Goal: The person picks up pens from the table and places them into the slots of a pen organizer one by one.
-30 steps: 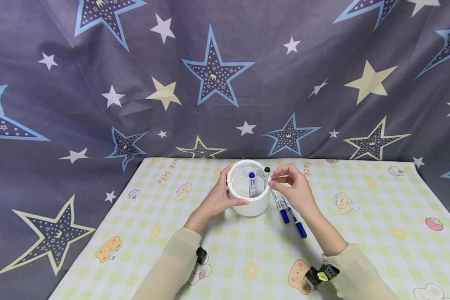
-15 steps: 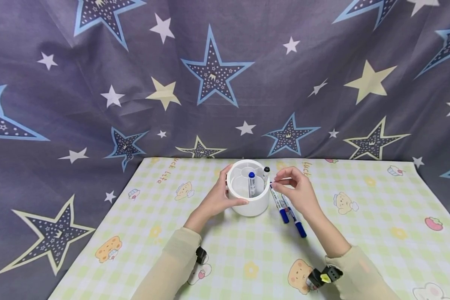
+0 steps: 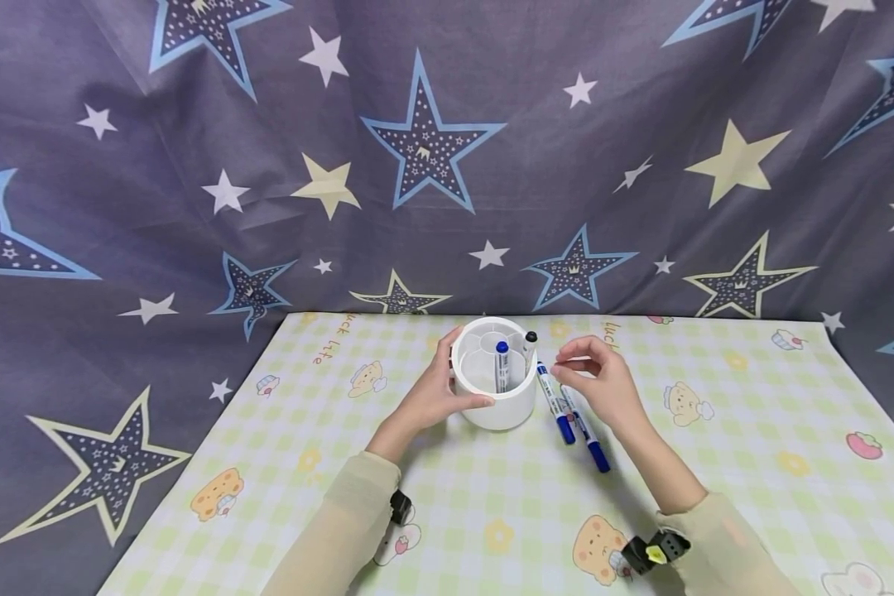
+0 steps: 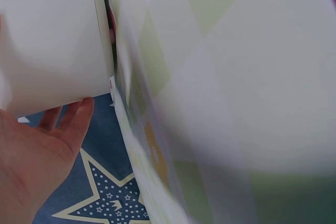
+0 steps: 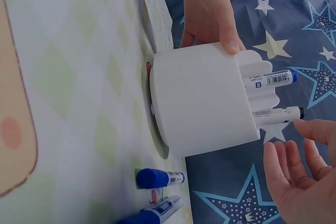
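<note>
A white round pen holder (image 3: 497,410) with inner compartments stands on the table. My left hand (image 3: 435,387) grips its left side, thumb at the front of the rim and the other fingers round the back. Inside it stand a blue-ended marker (image 3: 502,368) and a black-ended marker (image 3: 530,349), both upright. To the right of the holder hovers my right hand (image 3: 599,382), fingers loosely bent with nothing between them; the right wrist view shows its fingertips apart from the black-ended marker. Two blue-capped markers lie on the table below it, one nearer (image 3: 596,455) and one closer to the holder (image 3: 555,401).
A pale green checked tablecloth (image 3: 499,497) with cartoon prints covers the table. Behind the table's far edge hangs a dark curtain (image 3: 447,240) with stars. A black wrist device (image 3: 651,550) sits at the right sleeve.
My right hand has drawn away from the holder's rim, a little to the right and down. The left hand, the holder and the markers have kept their places.
</note>
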`<state>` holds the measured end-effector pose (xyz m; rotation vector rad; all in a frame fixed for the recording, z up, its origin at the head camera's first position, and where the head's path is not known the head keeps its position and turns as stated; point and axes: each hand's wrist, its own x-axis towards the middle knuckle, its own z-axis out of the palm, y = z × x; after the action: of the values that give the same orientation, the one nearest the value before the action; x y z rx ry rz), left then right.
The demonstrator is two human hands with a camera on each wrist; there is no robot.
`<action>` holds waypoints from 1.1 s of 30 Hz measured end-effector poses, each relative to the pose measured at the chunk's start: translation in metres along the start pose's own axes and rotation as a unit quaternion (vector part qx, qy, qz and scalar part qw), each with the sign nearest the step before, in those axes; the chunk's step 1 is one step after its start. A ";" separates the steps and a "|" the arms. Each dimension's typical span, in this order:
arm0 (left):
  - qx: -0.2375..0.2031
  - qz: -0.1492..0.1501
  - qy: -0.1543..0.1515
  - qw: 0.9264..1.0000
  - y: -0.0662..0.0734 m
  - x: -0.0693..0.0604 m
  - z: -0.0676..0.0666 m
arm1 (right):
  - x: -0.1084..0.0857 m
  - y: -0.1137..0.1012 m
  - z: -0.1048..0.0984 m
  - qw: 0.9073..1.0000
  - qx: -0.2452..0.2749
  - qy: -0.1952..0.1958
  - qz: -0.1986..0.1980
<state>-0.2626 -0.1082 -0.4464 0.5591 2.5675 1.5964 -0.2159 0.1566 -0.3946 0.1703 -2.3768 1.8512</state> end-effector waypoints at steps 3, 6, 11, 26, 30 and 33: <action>0.003 -0.001 0.000 1.000 0.000 0.000 0.000 | 0.000 0.004 -0.002 1.000 0.003 0.002 0.004; 0.001 0.002 -0.001 1.000 0.000 0.000 0.000 | 0.001 0.009 -0.004 1.000 0.006 0.002 0.004; -0.009 0.014 -0.005 1.000 -0.001 0.000 0.000 | 0.004 0.016 -0.008 1.000 0.014 0.001 0.005; -0.002 0.008 0.000 1.000 0.000 -0.001 0.000 | 0.013 0.044 -0.019 0.999 -0.013 -0.001 0.043; -0.002 0.012 -0.001 1.000 0.000 -0.001 0.000 | 0.014 0.050 -0.020 0.998 -0.020 0.000 0.054; -0.004 0.013 -0.002 1.000 0.000 -0.001 0.000 | 0.014 0.054 -0.021 0.998 -0.029 0.005 0.060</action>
<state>-0.2618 -0.1088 -0.4470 0.5973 2.5609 1.6110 -0.2381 0.1900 -0.4391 0.0142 -2.4823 1.8244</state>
